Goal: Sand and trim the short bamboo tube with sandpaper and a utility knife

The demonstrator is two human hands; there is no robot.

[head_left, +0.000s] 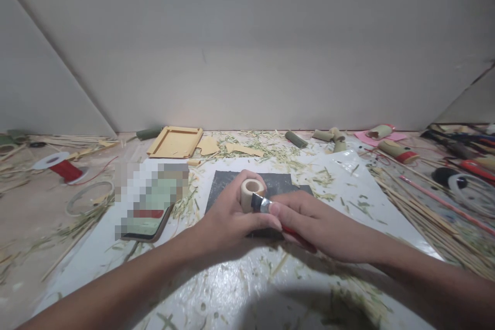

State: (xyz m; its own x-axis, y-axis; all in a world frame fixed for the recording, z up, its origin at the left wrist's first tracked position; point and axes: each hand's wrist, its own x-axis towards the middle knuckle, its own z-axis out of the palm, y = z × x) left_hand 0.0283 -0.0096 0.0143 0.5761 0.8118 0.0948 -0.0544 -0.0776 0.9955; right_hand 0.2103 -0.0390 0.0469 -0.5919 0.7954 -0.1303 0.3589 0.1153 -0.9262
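My left hand [228, 211] wraps round a short pale bamboo tube [247, 202], its open end turned up toward me. In my right hand [305, 216] is a utility knife [265, 205] with a red handle, gripped close to its metal tip. The dark blade rests against or just beside the tube's near right side; whether it cuts in I cannot tell. My left thumb reaches across to the knife near the right thumb. Both hands are over dark grey sheets [228, 181] on a white sheet [185, 278].
Green and pale shavings are scattered everywhere. A partly blurred phone [154, 221], a red thread spool [67, 167] and a tape roll [91, 197] lie left. Behind are a yellow tray [176, 142] and bamboo pieces [296, 139]. Thin sticks [433, 221] lie right; a wall rises behind.
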